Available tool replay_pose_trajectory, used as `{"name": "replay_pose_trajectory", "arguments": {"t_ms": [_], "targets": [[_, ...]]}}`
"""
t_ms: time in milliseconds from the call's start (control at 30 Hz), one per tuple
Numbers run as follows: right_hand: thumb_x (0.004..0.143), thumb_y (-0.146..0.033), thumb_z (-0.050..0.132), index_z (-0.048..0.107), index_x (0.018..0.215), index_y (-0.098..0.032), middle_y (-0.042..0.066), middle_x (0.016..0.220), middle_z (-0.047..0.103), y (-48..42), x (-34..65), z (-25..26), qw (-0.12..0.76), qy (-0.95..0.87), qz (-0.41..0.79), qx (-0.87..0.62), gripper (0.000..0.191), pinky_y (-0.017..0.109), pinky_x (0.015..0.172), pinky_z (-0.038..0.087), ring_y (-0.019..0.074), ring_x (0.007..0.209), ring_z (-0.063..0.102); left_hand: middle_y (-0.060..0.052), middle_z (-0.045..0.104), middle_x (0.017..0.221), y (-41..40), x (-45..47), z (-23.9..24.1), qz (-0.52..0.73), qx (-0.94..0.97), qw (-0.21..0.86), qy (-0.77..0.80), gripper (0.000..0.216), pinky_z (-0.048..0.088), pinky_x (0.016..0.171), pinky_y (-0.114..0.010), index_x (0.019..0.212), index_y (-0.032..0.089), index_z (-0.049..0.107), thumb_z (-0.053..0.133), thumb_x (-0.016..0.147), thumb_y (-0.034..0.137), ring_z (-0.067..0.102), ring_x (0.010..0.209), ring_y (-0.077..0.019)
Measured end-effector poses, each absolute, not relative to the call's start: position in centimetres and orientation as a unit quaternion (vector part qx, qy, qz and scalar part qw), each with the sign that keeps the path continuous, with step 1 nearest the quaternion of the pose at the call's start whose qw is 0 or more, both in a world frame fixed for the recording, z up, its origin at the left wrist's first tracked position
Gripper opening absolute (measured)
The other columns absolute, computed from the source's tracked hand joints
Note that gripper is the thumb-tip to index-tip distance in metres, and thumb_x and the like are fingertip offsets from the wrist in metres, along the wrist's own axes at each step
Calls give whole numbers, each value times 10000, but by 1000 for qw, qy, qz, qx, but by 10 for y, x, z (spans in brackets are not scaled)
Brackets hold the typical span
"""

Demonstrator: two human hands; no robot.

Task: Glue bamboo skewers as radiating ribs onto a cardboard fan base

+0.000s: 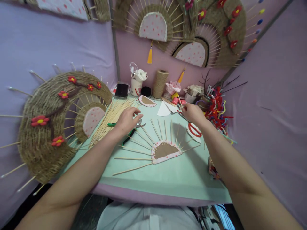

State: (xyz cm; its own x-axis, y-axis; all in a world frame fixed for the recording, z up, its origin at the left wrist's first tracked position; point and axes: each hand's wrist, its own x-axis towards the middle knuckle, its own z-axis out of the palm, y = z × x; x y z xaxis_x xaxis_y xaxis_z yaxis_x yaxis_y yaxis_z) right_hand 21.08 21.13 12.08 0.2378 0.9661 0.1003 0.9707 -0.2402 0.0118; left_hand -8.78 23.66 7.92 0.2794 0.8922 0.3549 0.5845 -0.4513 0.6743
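Note:
On the table in front of me lies a half-round cardboard piece (166,150) edged with pink-dotted cloth. Thin wooden sticks (134,158) fan out from its curved rim. My left hand (127,121), fingers apart and holding nothing, hovers over green-handled pliers (141,124), whose jaws show just past the fingertips. A pile of loose sticks (112,111) lies beside that hand. At the table's far right, my right hand (193,112) is closed in a pinch on a short, thin pale stick (180,101). Below the right wrist are red-handled scissors (194,130), partly covered by the forearm.
A large twine-woven fan (45,105) with red flowers stands at left. Along the back are a phone (122,90), a white jar (136,83), a twine spool (160,84), and white paper pieces (164,109). Colourful pipe cleaners (217,107) crowd the right side. More fans (153,27) hang behind.

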Motion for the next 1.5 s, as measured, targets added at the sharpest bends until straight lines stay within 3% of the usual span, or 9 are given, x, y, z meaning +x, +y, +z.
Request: {"name": "replay_pose_trajectory", "arguments": {"t_ms": [167, 333, 467, 600, 800, 1033, 1100, 1267, 1500], "targets": [[891, -321, 513, 625, 827, -176, 17, 714, 638, 172, 137, 138, 224, -766, 108, -592, 194, 240, 627, 351, 131, 649, 516, -41, 686, 837, 214, -70, 86, 439, 648, 544, 302, 379, 456, 645, -256, 1050, 181, 684, 679, 782, 448, 570, 669, -119], [870, -275, 519, 526, 713, -191, -54, 593, 485, 154, 99, 126, 287, -763, 185, -550, 178, 223, 584, 297, 94, 566, 392, 2, 647, 689, 206, -65, 84, 486, 549, 634, 246, 306, 416, 556, -199, 805, 176, 590, 741, 741, 434, 526, 564, -70], [898, -313, 481, 471, 689, -197, -63, 602, 442, 152, 98, 119, 306, -758, 223, -530, 239, 218, 566, 288, 88, 570, 362, 14, 626, 653, 207, -63, 81, 468, 545, 647, 257, 316, 388, 506, -190, 825, 178, 584, 756, 731, 426, 520, 533, -71], [925, -372, 463, 500, 707, -193, -46, 637, 508, 145, 101, 123, 283, -766, 241, -524, 285, 223, 586, 326, 96, 601, 421, 7, 601, 651, 206, -63, 79, 461, 571, 629, 259, 288, 392, 498, -193, 748, 159, 623, 747, 748, 418, 504, 530, -65], [909, -439, 485, 595, 1003, -207, 46, 862, 683, 83, 175, 121, 271, -697, 107, -655, 273, 281, 664, 445, 173, 740, 603, 33, 561, 609, 220, -75, 94, 592, 439, 607, 295, 252, 390, 482, -138, 692, 166, 559, 731, 794, 319, 489, 504, -36], [748, -543, 537, 635, 1125, -152, 209, 1090, 684, -13, 298, 54, 15, -573, 6, -820, 551, 492, 821, 500, 384, 990, 648, 63, 501, 574, 238, -88, 102, 674, 353, 572, 306, 296, 360, 447, -130, 689, 187, 483, 675, 858, 336, 445, 456, -29], [771, -576, 490, 627, 1184, -146, 217, 1077, 686, -27, 307, 41, -26, -542, 20, -840, 611, 511, 816, 503, 397, 995, 650, 64, 500, 567, 239, -86, 98, 672, 356, 572, 307, 289, 355, 443, -128, 691, 185, 487, 671, 859, 331, 434, 449, -28], [754, -650, 473, 573, 1255, -93, 219, 1029, 690, -44, 308, 36, 37, -546, 61, -834, 756, 479, 819, 521, 369, 972, 663, 62, 506, 582, 244, -84, 86, 657, 374, 571, 320, 273, 365, 452, -120, 710, 183, 504, 669, 855, 345, 436, 461, -24], [677, -565, 544, 630, 1117, -179, 169, 942, 696, -56, 307, 30, 80, -537, 127, -830, 591, 435, 769, 541, 330, 859, 677, 63, 514, 581, 245, -83, 81, 652, 380, 575, 317, 292, 368, 451, -113, 707, 185, 498, 703, 823, 357, 451, 460, -24]]}}
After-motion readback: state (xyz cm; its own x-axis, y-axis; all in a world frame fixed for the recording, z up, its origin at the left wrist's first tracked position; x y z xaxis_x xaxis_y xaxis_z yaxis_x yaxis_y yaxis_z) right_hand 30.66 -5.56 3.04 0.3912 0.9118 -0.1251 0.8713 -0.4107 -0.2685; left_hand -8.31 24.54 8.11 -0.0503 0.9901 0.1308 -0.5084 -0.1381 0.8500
